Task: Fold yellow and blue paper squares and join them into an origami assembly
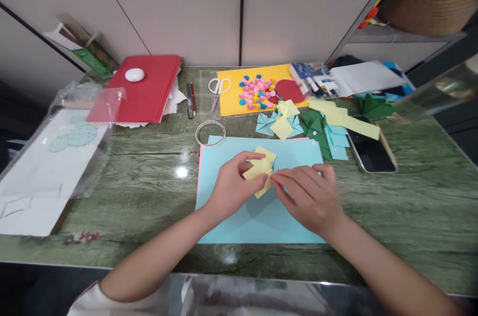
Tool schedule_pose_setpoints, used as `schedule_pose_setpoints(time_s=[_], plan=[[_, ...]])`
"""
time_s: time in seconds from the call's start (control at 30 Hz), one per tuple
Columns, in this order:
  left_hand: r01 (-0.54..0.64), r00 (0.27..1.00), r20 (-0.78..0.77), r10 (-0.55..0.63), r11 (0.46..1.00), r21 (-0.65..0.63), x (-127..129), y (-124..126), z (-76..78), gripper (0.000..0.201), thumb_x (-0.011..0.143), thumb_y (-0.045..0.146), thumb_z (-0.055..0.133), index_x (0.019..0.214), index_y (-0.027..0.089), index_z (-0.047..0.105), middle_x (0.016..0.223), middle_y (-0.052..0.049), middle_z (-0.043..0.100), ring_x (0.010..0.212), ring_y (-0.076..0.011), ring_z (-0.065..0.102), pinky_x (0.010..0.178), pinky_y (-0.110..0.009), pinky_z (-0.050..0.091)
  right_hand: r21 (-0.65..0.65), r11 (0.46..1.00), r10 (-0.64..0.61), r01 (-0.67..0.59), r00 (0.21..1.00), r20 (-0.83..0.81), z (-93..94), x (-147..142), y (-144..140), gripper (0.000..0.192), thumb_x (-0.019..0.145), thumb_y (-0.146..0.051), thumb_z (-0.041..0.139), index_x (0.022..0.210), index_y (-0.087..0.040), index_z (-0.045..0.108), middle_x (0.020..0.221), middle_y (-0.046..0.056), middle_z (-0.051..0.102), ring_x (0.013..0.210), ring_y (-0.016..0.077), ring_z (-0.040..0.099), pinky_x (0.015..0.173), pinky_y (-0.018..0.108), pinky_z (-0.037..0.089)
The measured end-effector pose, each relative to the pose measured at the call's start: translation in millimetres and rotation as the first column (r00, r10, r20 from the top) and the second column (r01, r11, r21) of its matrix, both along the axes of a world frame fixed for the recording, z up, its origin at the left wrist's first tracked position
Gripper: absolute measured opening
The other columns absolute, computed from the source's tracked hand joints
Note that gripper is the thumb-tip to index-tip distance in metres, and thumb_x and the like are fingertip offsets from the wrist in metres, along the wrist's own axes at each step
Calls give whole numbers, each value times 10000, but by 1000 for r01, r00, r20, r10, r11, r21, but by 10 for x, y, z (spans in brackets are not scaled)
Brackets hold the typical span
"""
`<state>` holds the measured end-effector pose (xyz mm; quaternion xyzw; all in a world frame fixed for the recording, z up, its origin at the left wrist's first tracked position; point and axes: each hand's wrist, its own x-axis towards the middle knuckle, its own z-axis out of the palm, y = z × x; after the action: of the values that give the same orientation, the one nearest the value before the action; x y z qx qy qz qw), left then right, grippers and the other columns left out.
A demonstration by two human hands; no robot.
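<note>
A folded yellow paper piece is held between both hands above a light blue sheet lying on the green table. My left hand pinches its left side with thumb and fingers. My right hand grips its right edge with the fingertips. Part of the yellow piece is hidden under my fingers.
Behind the sheet lie a tape ring, scissors, two pens, a yellow sheet with small coloured pieces, and folded yellow, blue and green papers. A phone lies right. A red folder and plastic bag sit left.
</note>
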<state>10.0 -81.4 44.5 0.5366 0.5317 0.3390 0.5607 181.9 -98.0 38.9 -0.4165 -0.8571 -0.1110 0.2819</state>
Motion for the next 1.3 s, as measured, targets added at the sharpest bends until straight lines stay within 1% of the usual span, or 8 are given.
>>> schedule_pose_setpoints(time_s=[0.27, 0.43, 0.6, 0.67, 0.73, 0.87, 1.13, 1.3], plan=[[-7, 999, -48, 9, 999, 36, 26, -23, -55, 309, 699, 209, 589, 1007, 224, 569, 586, 50, 544, 564, -104, 515, 522, -206, 402, -10, 1000, -28, 29, 999, 42, -34, -49, 16, 62, 768, -146, 591, 777, -190, 549, 724, -6, 676, 644, 140, 578, 638, 331, 293], [-2, 1000, -16, 3, 1000, 16, 18, -18, -26, 308, 695, 203, 590, 1002, 219, 575, 588, 52, 546, 550, -94, 507, 504, -194, 392, -205, 979, -35, 5, 989, -145, -16, -46, 56, 101, 748, -107, 557, 736, -202, 523, 705, -5, 638, 666, 143, 582, 655, 315, 330], [-14, 993, 112, 22, 997, -80, -3, 7, 27, 319, 683, 186, 607, 1000, 200, 572, 626, 34, 584, 543, -95, 535, 508, -196, 426, -517, 851, -137, -87, 915, -379, 32, 8, 94, 120, 740, -107, 544, 717, -219, 508, 693, -20, 585, 682, 146, 559, 671, 306, 388], [-10, 987, 159, 27, 994, -107, -13, 20, 27, 326, 689, 198, 612, 1012, 203, 566, 681, 12, 620, 575, -109, 569, 538, -217, 456, -585, 803, -198, -112, 876, -439, 40, 29, 104, 111, 749, -119, 549, 716, -221, 517, 708, -15, 583, 693, 150, 553, 669, 302, 412], [-15, 984, 173, 36, 993, -118, -21, 30, 21, 329, 694, 209, 617, 1019, 205, 564, 701, 1, 634, 588, -120, 586, 553, -233, 472, -598, 793, -229, -117, 852, -471, 42, 41, 109, 103, 754, -129, 556, 715, -221, 528, 712, -13, 585, 704, 153, 554, 664, 298, 422], [-30, 983, 177, 46, 995, -91, -30, 34, 14, 329, 702, 204, 613, 1028, 207, 562, 704, -1, 636, 593, -123, 591, 550, -234, 474, -575, 812, -210, -102, 868, -451, 61, 40, 95, 89, 773, -148, 553, 724, -219, 533, 724, -10, 592, 714, 158, 563, 687, 315, 415], [-41, 996, 81, 42, 999, -19, -19, -7, 38, 318, 704, 207, 601, 1020, 219, 564, 667, 14, 616, 583, -119, 571, 519, -216, 448, -397, 918, -145, -9, 923, -356, 67, 1, 48, 72, 773, -231, 592, 839, -220, 565, 799, 20, 635, 776, 189, 582, 717, 347, 379], [-40, 998, -42, 44, 995, 95, -10, -36, 18, 310, 706, 199, 593, 1013, 236, 580, 602, 41, 541, 586, -110, 535, 518, -204, 416, -331, 944, -128, 9, 932, -338, 39, -7, 49, 52, 764, -181, 590, 746, -220, 561, 766, 9, 645, 762, 181, 594, 714, 347, 374]])
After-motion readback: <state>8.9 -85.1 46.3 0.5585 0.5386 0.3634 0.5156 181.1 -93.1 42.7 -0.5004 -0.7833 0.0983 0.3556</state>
